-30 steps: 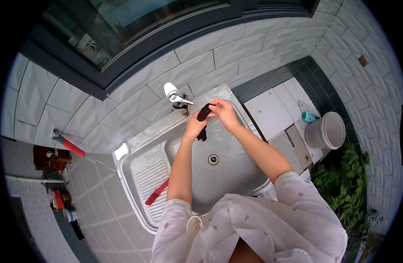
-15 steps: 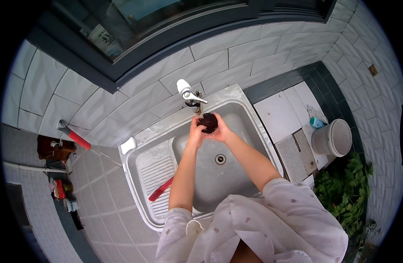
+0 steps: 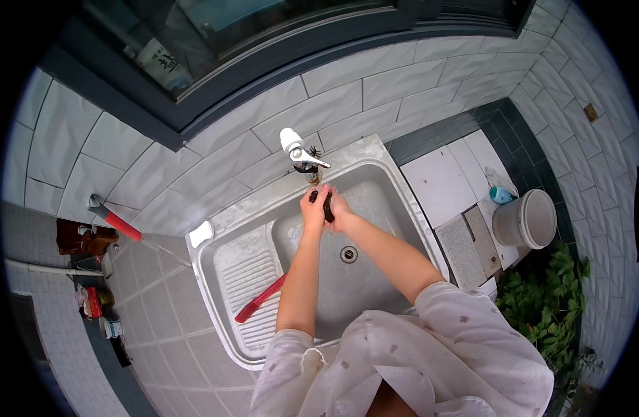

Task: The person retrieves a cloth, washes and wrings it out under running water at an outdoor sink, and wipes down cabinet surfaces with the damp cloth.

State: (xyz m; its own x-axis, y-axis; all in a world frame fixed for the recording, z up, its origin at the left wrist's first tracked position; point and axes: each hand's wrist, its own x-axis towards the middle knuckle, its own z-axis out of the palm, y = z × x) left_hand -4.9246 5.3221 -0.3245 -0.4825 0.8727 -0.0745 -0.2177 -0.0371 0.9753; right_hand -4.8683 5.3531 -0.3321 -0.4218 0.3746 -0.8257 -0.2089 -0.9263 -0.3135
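Under the tap, my left hand and my right hand are closed together around a dark reddish-brown, roundish lump. Its rough surface resembles a beetroot, but the exact kind is not clear. Most of it is hidden behind my fingers and palms. Water from the tap appears to run over my hands. Both hands are above the metal sink basin, beyond the drain. A red-handled tool lies on the ribbed drainboard, left of my left forearm.
A white dish sits on the sink's left corner. On the right are white boards, a turquoise packet, a grey bucket and leafy plants. A long tool with a red grip leans at the left.
My hands have drawn closer together and turned around the dark lump, so less of it shows. They stay under the tap.
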